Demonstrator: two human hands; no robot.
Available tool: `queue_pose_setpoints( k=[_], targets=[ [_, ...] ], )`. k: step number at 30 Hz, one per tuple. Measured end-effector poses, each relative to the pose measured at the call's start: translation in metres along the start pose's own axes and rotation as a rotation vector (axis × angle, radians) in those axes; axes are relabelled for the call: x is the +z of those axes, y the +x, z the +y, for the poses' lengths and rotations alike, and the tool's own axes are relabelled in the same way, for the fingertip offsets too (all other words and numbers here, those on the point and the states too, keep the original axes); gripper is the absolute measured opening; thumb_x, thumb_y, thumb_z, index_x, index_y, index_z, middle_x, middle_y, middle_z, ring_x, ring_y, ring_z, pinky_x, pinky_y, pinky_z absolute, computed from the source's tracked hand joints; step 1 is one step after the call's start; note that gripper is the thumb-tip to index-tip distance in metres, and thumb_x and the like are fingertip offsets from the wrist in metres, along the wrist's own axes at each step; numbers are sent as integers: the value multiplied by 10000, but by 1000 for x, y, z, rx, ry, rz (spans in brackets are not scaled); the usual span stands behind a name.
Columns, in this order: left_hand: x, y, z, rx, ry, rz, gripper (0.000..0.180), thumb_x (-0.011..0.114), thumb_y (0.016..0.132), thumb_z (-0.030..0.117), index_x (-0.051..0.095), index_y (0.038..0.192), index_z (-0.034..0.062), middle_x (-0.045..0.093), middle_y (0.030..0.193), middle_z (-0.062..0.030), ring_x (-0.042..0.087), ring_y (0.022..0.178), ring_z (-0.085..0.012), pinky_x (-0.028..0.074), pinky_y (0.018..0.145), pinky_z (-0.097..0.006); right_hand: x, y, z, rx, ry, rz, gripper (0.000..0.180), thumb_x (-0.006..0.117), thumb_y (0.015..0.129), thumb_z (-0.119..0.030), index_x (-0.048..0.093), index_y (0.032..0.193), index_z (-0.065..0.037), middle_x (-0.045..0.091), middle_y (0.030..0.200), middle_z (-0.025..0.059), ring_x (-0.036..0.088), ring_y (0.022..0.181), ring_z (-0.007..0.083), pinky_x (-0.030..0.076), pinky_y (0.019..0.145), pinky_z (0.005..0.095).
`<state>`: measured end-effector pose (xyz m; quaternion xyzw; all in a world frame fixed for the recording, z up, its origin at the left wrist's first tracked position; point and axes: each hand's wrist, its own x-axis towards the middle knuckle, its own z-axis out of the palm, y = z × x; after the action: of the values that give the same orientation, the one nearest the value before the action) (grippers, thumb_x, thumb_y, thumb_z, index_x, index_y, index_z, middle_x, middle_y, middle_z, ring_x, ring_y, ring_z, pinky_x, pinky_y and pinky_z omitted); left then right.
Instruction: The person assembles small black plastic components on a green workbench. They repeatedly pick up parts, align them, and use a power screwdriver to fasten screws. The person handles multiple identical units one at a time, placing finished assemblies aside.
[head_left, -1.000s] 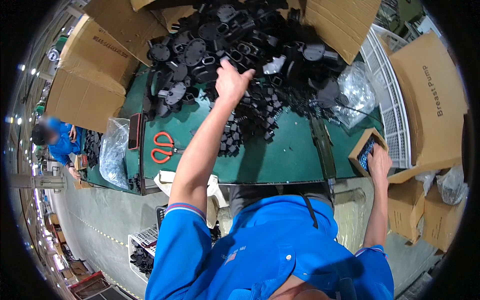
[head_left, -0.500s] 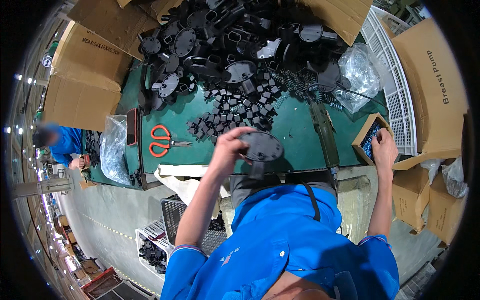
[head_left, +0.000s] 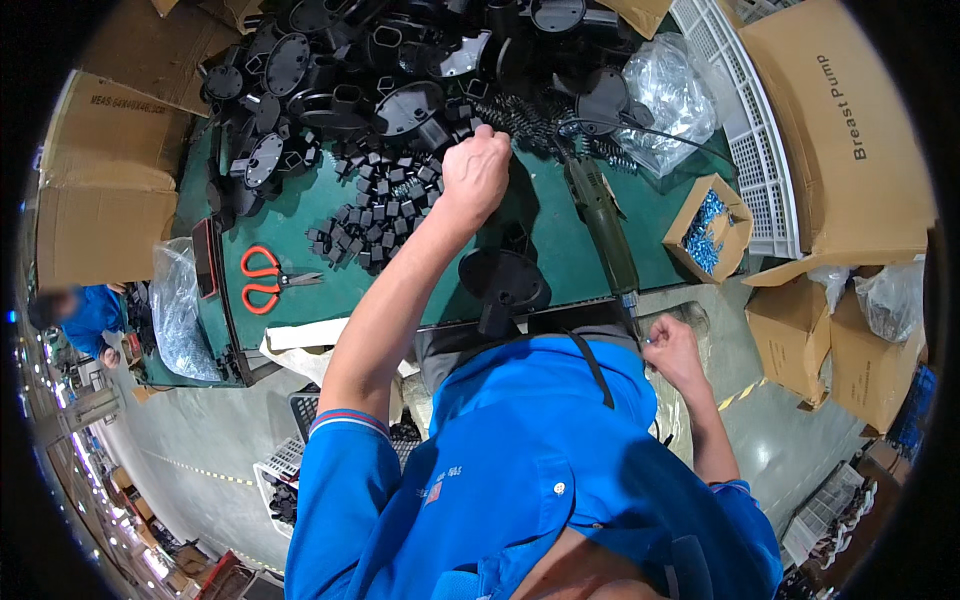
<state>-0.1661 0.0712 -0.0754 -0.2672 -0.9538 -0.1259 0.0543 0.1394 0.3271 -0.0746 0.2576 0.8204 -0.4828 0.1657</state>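
Observation:
My left hand (head_left: 477,170) reaches over the near edge of the pile with its fingers curled down. What they grip, if anything, is hidden. Below it, a black plastic part with a round plate (head_left: 505,278) rests at the table's front edge, out of either hand. My right hand (head_left: 675,352) pinches a tiny bluish piece, apparently a screw, just off the table edge. Close to those fingertips is the tip of a dark green electric screwdriver (head_left: 603,215) lying on the table. Small black blocks (head_left: 375,215) and metal springs (head_left: 515,118) lie around my left hand.
A cardboard box of blue screws (head_left: 708,235) stands at the right, beside a white plastic crate (head_left: 765,150). Orange-handled scissors (head_left: 262,280) lie at the left. More black round-plated parts (head_left: 410,108) are heaped at the back. A clear bag (head_left: 670,100) lies behind the screwdriver.
My left hand has let go of the round-plated part at the table edge and moved up to the pile. My right hand has left the screw box and come in near the screwdriver tip.

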Motion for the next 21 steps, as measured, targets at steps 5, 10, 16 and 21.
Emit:
queue_pose_setpoints(
  k=[5,10,16,21],
  targets=[
    [-15,-1,-3,-15,-233,1,182,644,807,115,681,959,22,639,898,-178,664,787,-333,539,677,-402,9,7,-29,45,202,29,119,624,730,65,531,768,1,551,564,42,526,456,82,414,415,275],
    [-53,-48,5,-131,-850,-72,173,685,848,97,688,1005,23,629,876,-110,668,787,-236,525,668,-343,1,1,-32,-23,-22,-40,98,610,752,58,528,772,7,543,570,35,537,464,98,419,416,280],
    [-46,-83,32,124,-350,22,161,702,782,120,652,930,83,597,862,-83,648,766,-282,532,603,-391,8,-4,-36,74,170,-101,136,627,762,83,520,793,3,552,587,43,544,461,93,430,392,263],
    [-40,-93,33,107,-220,38,205,706,793,135,654,986,87,581,908,-71,629,798,-256,522,612,-380,10,-4,-30,110,254,-97,154,630,775,89,514,803,-8,531,586,24,531,453,82,457,385,250]
  ],
)
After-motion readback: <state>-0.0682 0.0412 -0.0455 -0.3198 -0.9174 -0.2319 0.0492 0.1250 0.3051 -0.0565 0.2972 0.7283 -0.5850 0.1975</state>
